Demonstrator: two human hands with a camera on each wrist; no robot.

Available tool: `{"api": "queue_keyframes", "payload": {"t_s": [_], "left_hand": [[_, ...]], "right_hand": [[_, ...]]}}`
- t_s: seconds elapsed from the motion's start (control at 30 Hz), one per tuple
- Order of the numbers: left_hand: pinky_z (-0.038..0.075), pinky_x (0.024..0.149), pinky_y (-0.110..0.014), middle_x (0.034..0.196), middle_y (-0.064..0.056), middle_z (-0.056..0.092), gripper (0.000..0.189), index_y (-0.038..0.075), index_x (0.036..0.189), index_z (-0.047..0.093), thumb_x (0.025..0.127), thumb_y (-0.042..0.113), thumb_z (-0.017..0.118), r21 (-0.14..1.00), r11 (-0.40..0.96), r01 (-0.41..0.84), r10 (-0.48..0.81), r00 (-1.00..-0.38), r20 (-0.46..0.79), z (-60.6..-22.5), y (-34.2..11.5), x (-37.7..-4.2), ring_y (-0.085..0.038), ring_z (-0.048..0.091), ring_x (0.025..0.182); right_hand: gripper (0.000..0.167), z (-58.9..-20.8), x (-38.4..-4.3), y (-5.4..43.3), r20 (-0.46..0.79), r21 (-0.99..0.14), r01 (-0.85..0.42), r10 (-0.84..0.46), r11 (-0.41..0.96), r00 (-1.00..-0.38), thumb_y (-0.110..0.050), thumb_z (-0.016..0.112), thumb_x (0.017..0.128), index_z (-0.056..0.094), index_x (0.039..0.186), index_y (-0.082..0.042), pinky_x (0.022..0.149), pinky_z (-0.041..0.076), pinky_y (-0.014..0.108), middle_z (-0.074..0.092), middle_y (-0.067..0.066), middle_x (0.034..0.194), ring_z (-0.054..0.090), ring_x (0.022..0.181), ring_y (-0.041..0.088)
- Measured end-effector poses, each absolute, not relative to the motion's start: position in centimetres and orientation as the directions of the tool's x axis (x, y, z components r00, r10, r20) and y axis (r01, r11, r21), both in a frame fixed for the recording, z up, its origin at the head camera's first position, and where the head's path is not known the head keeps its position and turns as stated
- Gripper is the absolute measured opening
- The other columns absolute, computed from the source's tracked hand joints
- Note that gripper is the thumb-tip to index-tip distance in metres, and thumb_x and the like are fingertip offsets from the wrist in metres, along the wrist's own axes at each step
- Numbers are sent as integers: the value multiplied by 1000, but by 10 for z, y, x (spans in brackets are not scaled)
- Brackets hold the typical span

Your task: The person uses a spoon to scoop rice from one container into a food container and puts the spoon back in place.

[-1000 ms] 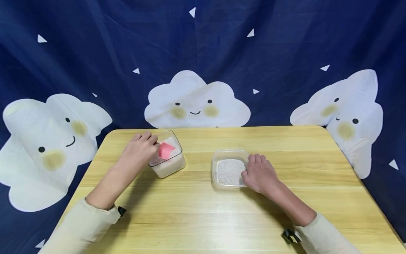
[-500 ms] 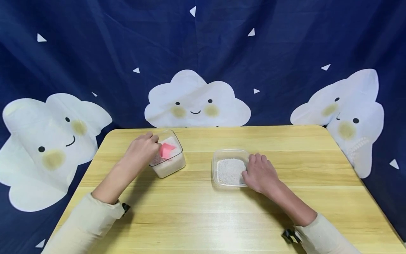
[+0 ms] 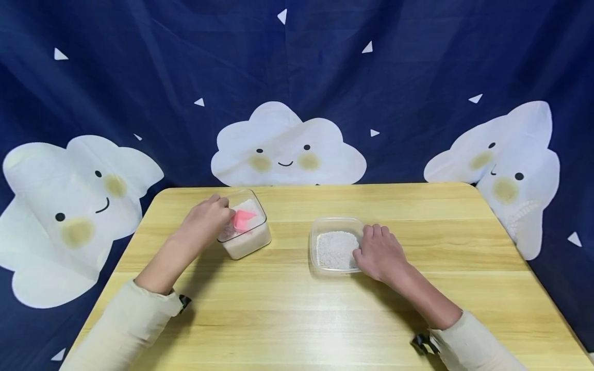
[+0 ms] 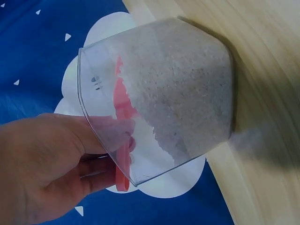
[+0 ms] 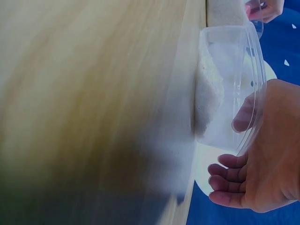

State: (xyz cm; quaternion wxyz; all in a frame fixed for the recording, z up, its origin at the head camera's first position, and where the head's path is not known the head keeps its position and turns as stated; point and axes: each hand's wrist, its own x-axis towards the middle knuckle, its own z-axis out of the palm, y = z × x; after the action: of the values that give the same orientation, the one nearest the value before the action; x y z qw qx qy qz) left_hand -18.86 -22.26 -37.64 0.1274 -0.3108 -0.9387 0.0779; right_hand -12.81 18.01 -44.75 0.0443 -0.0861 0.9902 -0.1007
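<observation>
My left hand (image 3: 207,219) grips the handle of a pink scoop (image 3: 243,220), whose head lies in white grains inside a tall clear container (image 3: 248,245). Through the container wall in the left wrist view, the scoop (image 4: 123,101) is partly buried, and the left hand (image 4: 51,161) holds its handle at the rim. Farther right, a low clear plastic box (image 3: 320,222) holds more white grains (image 3: 337,250). On its right rim, my right hand (image 3: 382,253) keeps hold. The right wrist view has that hand's thumb (image 5: 244,115) over the rim and its other fingers outside the box.
Both containers stand on a light wooden table (image 3: 297,319), apart from each other. Behind it hangs a dark blue curtain (image 3: 325,62) printed with white clouds. A black strap piece (image 3: 423,344) hangs at the right sleeve.
My left forearm has shifted slightly to the right and the pink scoop has moved a little within the grains. My right hand and the plastic box have stayed in place.
</observation>
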Motion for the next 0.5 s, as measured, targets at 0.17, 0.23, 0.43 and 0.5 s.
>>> {"api": "queue_keyframes", "payload": {"t_s": [0.17,0.23,0.43,0.5], "left_hand": [[57,69,-40,83,-11,68,23,7,83,77,85,-13,66,-193,799,570,601,-770,212,-377,-227,-187,-27,57,77],[58,67,-41,84,-11,68,22,6,85,78,86,-13,66,-171,805,568,593,-774,223,-377,-228,-186,-27,59,78],[58,65,-42,87,-11,70,25,6,88,78,85,-14,64,-158,821,549,571,-777,266,-374,-232,-183,-27,62,83],[58,65,-42,87,-11,70,26,6,88,78,86,-14,63,-161,821,548,570,-773,279,-373,-232,-182,-28,63,83]], "right_hand": [[30,-446,-127,179,-75,-205,-162,-181,965,-981,-22,42,92,49,103,5,80,41,44,47,17,97,45,93,35],[30,-446,-127,179,-75,-203,-162,-180,966,-981,-22,43,92,49,104,6,80,42,45,47,17,97,45,92,35],[30,-444,-127,180,-83,-200,-163,-182,966,-980,-21,43,93,49,104,6,80,42,46,47,16,96,46,92,34],[30,-444,-127,180,-86,-202,-162,-182,966,-980,-21,43,93,49,104,5,81,42,46,47,16,97,46,92,34]]}}
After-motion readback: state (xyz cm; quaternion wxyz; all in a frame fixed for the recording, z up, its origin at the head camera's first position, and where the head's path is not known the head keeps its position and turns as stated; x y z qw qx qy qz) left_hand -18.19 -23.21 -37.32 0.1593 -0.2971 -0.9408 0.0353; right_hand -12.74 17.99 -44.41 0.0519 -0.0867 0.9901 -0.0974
